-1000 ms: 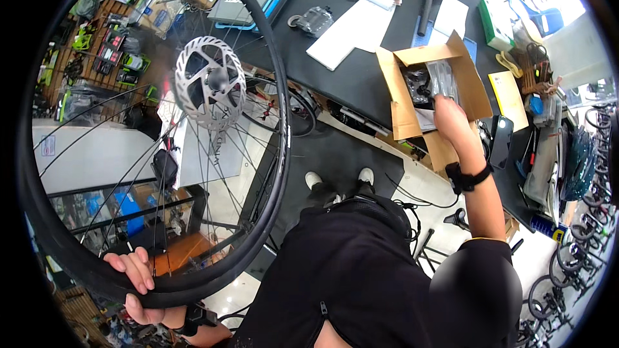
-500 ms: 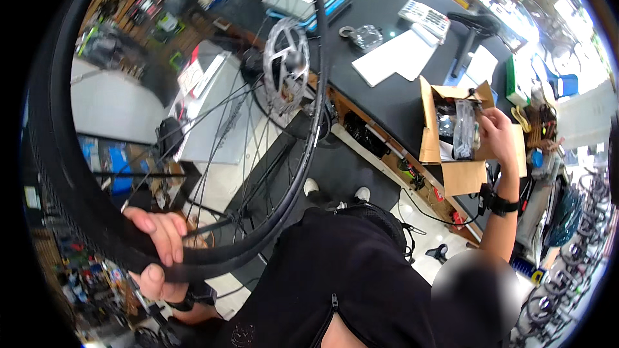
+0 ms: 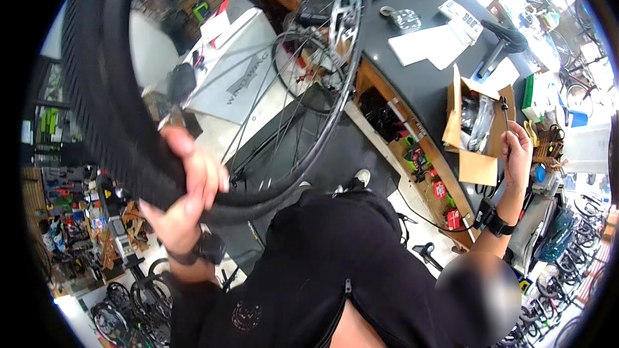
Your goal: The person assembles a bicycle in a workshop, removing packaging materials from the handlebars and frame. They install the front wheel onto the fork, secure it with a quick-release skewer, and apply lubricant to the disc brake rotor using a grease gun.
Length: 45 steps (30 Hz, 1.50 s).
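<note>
On the left, my left hand (image 3: 192, 183) is closed round the black tyre of a bicycle wheel (image 3: 145, 174), fingers over the rim and thumb below. The wheel is held up and tilted, with thin spokes and a silver disc brake rotor (image 3: 345, 19) at its hub. My right hand (image 3: 518, 153) pinches a thin dark rod with a black end (image 3: 505, 108) at the right side of an open cardboard box (image 3: 478, 169). Clear plastic bags of parts (image 3: 478, 122) lie inside the box. What kind of part the rod is, I cannot make out.
The box stands on a dark workbench (image 3: 403, 80) with white papers (image 3: 422, 47), a calculator (image 3: 461, 16) and a bicycle saddle on its post (image 3: 504, 35). A large grey carton (image 3: 235, 67) is beyond the wheel. Bicycles (image 3: 583, 238) line the far right.
My left hand has moved up and rightward with the wheel, which is tilted differently. My right hand has drawn back a little from the box opening with the rod. The whole view has shifted.
</note>
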Motion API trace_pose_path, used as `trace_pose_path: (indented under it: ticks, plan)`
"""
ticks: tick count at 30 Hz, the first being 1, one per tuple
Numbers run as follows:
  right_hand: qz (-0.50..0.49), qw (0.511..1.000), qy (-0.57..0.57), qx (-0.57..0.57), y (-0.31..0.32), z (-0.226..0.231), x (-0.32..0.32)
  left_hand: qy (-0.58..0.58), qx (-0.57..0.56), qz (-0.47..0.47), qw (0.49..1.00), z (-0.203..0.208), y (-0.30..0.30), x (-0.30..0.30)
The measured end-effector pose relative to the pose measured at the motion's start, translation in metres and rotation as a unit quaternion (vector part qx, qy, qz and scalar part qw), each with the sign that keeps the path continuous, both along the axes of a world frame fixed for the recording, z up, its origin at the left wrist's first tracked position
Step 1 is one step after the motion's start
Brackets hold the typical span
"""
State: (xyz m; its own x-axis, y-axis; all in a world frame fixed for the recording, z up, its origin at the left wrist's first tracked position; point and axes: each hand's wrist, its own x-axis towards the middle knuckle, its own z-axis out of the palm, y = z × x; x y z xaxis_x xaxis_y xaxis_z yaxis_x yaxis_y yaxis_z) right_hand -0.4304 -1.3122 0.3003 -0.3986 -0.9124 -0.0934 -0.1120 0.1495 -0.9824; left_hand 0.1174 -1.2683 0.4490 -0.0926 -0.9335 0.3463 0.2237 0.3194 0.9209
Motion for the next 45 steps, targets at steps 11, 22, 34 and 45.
trace_pose_path:
  ticks: [11,22,34,45]
  plan:
    - [0.003,0.999,0.025,0.02,0.077,0.002,0.109,0.077,0.078,-0.027,0.994,-0.024,0.081,0.124]
    - [0.129,0.987,0.027,0.093,0.054,0.006,0.226,0.016,0.189,0.078,0.979,-0.189,0.041,0.122]
    - [0.235,0.946,-0.063,0.215,0.022,-0.024,0.276,-0.014,0.381,0.174,0.908,-0.471,0.042,0.06]
    - [0.334,0.885,-0.28,0.165,0.029,-0.022,0.318,-0.22,0.566,0.037,0.794,-0.529,0.119,0.074]
